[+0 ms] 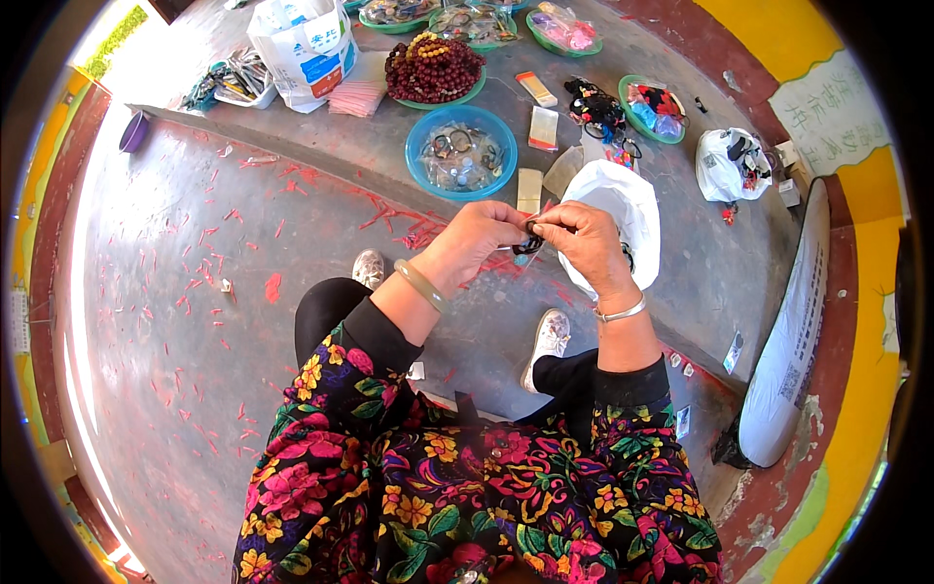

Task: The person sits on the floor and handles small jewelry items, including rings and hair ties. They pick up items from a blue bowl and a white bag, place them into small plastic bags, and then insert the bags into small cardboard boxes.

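My left hand (471, 237) and my right hand (591, 243) meet in front of me, fingertips pinched around a small dark looped thing (526, 245). It looks like a cord or band, but its exact kind is too small to make out. Just beyond my right hand stands an open white plastic bag (639, 209). A blue basin (413, 165) beyond my fingers holds transparent little packets and dark rings. Between basin and bag lies a yellowish card or box (528, 189), partly covered by my fingers.
Dark red bead strings (433, 73) fill a plate farther back, beside a white shopping bag (304, 54). To the right are a green basin (625, 92) and a stuffed white bag (732, 167). Red scraps litter the grey floor (185, 321); a raised step (321, 156) crosses it.
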`<state>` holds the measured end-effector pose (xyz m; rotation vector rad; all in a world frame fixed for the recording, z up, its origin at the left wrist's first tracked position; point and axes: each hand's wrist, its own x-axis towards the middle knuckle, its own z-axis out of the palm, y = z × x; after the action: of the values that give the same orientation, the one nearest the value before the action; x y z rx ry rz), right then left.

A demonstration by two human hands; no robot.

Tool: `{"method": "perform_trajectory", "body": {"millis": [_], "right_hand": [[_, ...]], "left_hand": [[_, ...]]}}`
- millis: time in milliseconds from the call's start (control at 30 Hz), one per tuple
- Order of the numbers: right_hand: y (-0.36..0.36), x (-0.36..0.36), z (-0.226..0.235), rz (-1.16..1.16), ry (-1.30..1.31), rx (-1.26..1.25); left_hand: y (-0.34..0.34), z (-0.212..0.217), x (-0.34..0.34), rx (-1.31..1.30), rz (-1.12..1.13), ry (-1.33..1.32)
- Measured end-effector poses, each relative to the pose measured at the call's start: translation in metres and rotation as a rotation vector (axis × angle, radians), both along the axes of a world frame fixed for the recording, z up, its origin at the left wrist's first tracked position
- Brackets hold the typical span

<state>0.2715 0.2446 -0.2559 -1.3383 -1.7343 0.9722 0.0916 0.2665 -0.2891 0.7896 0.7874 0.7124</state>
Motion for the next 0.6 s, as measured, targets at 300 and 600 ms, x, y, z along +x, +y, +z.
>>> {"method": "perform_trajectory", "body": {"millis": [300, 600], "right_hand": [[0.0009, 0.003, -0.002, 0.001, 0.02, -0.082], [0.0015, -0.0001, -0.0053, -0.054, 0.268, -0.133]], "left_hand": [[-0.0021, 0.0002, 0.004, 0.016, 0.054, -0.018], [-0.0002, 0.0053, 0.0004, -0.09, 0.011, -0.03]]}}
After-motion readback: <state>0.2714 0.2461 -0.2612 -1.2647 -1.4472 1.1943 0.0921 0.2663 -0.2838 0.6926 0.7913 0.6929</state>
